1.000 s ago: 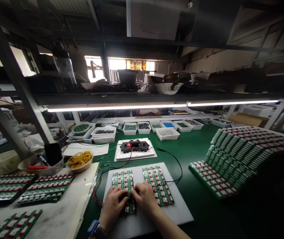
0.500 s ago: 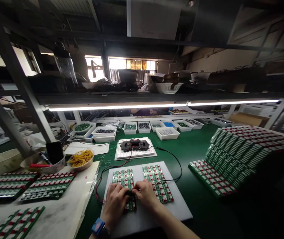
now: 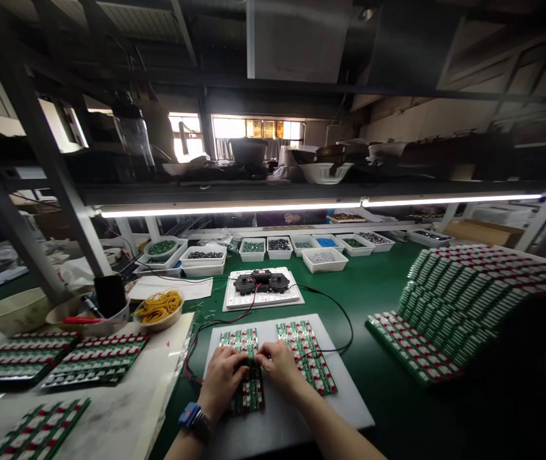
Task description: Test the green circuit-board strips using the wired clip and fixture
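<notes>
Two green circuit-board panels with white and red parts lie on a pale grey pad [image 3: 344, 409]. My left hand [image 3: 223, 377] rests over the left panel [image 3: 253, 397], its fingers curled and pinched near the panel's middle. Facing it, my right hand [image 3: 277, 365] pinches at the same panel's right edge. Whatever is between the fingertips is hidden. A black wire [image 3: 337, 348] runs to my right hand, and a red-and-black wire pair [image 3: 190, 358] passes beside my left hand. The right panel [image 3: 313, 364] lies beside my right hand. Both wires lead from a black device [image 3: 260, 281] on a white tray.
A tall stack of panels [image 3: 464, 300] stands at right. More panels [image 3: 95, 361] lie at left, near a bowl of yellow rubber bands [image 3: 160, 308] and a bowl holding a red-handled tool [image 3: 83, 319]. White bins of small parts [image 3: 324, 259] line the back. A person's hand shows beyond.
Both hands have moved slightly farther up the left panel, uncovering more of its lower part. The whole view has shifted a little.
</notes>
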Motion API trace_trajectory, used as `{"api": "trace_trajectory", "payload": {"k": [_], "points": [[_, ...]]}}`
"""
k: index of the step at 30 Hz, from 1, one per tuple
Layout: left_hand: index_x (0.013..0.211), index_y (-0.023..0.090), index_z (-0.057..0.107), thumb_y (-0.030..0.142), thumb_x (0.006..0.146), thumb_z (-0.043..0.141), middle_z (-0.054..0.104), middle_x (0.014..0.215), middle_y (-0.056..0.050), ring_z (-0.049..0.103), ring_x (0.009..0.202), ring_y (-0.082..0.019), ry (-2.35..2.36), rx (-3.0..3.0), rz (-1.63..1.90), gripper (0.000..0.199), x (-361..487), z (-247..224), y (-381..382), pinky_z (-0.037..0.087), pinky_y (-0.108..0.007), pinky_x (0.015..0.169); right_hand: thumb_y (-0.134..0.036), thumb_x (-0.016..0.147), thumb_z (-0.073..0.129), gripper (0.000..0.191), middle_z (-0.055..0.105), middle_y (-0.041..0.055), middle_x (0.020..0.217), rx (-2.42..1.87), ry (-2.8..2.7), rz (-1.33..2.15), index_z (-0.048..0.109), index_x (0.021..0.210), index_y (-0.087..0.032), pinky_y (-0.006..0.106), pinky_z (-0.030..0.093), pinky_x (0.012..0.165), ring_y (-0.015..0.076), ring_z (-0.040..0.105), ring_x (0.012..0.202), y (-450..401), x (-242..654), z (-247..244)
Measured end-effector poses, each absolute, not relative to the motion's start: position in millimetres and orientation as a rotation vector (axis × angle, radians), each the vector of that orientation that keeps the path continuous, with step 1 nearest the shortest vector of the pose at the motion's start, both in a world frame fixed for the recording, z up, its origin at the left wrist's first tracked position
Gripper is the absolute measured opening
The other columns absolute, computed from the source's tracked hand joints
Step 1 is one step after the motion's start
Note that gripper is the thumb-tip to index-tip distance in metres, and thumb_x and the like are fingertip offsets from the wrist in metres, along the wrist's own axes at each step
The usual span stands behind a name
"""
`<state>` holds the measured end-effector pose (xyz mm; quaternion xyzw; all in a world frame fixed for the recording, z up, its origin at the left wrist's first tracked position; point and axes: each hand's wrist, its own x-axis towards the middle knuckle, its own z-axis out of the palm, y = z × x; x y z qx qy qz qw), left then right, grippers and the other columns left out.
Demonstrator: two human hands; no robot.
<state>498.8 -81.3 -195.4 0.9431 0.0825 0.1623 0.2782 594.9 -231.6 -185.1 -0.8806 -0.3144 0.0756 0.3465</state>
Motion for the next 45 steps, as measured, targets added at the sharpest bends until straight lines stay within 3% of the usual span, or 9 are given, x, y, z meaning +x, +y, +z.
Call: {"api": "trace_trajectory", "payload": {"k": [45], "points": [[0.099, 0.026, 0.076, 0.025, 0.080, 0.066, 0.068, 0.085, -0.005, 0.059, 0.091, -0.024, 0.131, 2.457, 0.549, 0.022, 501, -211, -72, 0.049, -0.038, 0.086, -0.023, 0.085, 0.064, 0.013, 0.075, 0.0008, 0.084, -2.283, -0.769, 0.195, 0.076, 0.081, -0.023, 0.025, 0.037, 0.080, 0.0185, 0.060, 0.090, -234, 593, -186]]}}
